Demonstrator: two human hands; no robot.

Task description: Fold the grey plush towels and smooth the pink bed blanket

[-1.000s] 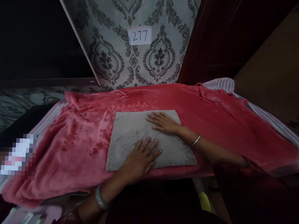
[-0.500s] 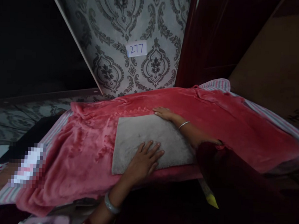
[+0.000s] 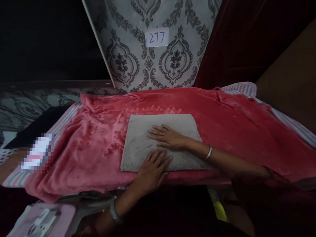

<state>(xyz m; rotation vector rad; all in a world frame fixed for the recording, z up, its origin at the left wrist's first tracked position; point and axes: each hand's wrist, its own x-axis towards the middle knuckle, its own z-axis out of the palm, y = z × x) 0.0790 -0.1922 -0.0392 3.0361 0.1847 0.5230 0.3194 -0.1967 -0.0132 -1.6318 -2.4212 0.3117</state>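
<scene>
A grey plush cloth (image 3: pixel 138 131), roughly rectangular, lies flat on a red fleece blanket (image 3: pixel 234 126). My left hand (image 3: pixel 152 169) rests on the cloth's near edge, palm down with fingers spread. Just beyond it, my right hand (image 3: pixel 169 136) lies flat on the middle of the cloth, its fingers pointing left. Neither hand grips anything. The blanket is rumpled left of the cloth and smoother to the right. Part of the cloth's right side is hidden under my right forearm.
Striped fabric (image 3: pixel 240 88) shows from beneath the blanket at its ends. Behind stands a patterned wall with a paper label (image 3: pixel 157 37) reading 277. A dark panel (image 3: pixel 46 34) is at left. A pink stool-like object (image 3: pixel 54 215) stands at lower left.
My right hand has moved from the cloth's far edge toward me onto its middle. My left hand stays on the near part. The camera view has shifted somewhat.
</scene>
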